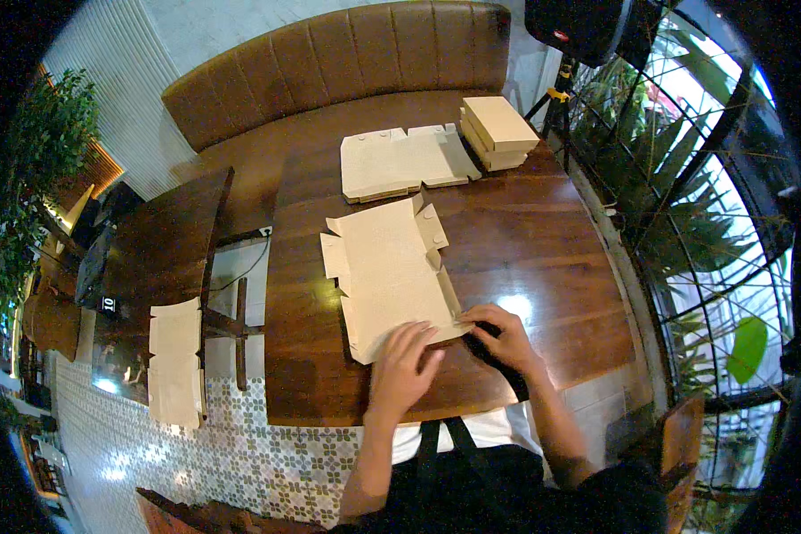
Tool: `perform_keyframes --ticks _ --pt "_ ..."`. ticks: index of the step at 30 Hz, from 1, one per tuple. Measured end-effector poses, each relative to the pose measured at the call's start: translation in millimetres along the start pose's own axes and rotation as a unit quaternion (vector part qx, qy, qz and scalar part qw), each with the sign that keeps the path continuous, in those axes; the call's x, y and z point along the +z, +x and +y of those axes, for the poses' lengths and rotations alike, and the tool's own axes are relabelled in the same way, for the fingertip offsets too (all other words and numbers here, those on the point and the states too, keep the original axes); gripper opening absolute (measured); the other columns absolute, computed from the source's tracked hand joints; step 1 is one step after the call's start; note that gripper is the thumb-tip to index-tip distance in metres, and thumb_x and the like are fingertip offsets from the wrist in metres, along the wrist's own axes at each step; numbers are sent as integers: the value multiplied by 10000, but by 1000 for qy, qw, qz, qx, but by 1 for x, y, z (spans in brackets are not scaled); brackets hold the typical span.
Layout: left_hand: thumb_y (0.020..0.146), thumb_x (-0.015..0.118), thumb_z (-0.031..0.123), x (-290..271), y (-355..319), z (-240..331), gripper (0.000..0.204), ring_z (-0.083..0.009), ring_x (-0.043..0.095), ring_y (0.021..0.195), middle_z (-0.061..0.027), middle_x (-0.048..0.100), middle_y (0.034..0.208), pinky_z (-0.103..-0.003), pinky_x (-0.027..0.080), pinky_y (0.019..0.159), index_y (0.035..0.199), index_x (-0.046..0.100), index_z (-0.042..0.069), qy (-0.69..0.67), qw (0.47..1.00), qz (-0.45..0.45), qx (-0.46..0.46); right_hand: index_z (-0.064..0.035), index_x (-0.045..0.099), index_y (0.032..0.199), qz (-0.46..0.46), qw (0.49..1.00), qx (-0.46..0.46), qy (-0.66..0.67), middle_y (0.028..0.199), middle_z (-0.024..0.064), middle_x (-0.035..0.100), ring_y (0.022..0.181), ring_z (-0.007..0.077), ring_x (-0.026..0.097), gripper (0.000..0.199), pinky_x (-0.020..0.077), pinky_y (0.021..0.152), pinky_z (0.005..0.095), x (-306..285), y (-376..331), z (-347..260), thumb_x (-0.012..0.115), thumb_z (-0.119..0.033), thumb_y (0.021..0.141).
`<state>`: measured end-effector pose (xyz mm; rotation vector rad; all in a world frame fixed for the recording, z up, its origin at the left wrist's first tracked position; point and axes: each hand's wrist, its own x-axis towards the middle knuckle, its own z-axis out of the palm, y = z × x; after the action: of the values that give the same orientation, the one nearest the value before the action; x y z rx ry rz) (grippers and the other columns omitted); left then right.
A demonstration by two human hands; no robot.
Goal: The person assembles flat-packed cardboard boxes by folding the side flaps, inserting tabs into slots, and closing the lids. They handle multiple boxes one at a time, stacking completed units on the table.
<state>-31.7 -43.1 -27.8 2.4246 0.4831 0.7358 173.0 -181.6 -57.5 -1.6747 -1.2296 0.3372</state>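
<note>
While the left hand [403, 367], fingers loosely spread, rests on the cardboard [387, 267] near the front edge of the tabletop [561, 258], the right hand [505, 340] pinches the cardboard's near right corner; folding seems in hand, calling for a firm crease.

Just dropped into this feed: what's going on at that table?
A person at a dark wooden table is working on an opened-out cardboard blank with both bare hands. The left hand lies on its near edge, and the right hand's fingers are at its near right corner. The blank is mostly flat, not yet a box. Beyond it lie more flat blanks, with a small stack of boxes to their right. Another cardboard piece is off to the left.
</note>
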Motion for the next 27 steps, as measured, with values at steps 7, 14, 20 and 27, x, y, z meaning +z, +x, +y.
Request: perform_keyframes --ticks 7,14,20,27 --pt "899 782 246 63 19 -5 271 -342 654 1079 -126 731 1104 -446 514 971 1095 733 65 -47 996 1 -79 -27 668 1311 52 987 115 102 1102 131 775 1025 191 733 337 574 930 318 13 -6 -10 708 -69 979" --pt "900 781 150 52 11 -5 153 -299 717 873 -138 753 932 -392 567 832 1003 766 38 -146 977 85 -127 -73 778 1107 4 979 203 -33 992 123 792 910 265 762 347 590 835 370 27 26 -8 782 -366 920" --pt "884 798 140 38 8 -1 162 -269 730 855 -132 758 938 -364 581 792 998 766 30 -84 985 75 -130 -68 809 958 -1 976 211 -63 862 111 783 810 259 742 248 587 768 376 39 34 0 767 -303 889" --pt "897 785 98 40 5 0 143 -209 734 849 -111 764 923 -325 576 805 1012 743 25 -184 957 119 -189 29 776 974 -6 967 247 66 817 47 751 772 68 650 176 528 712 264 21 30 0 764 -135 914"
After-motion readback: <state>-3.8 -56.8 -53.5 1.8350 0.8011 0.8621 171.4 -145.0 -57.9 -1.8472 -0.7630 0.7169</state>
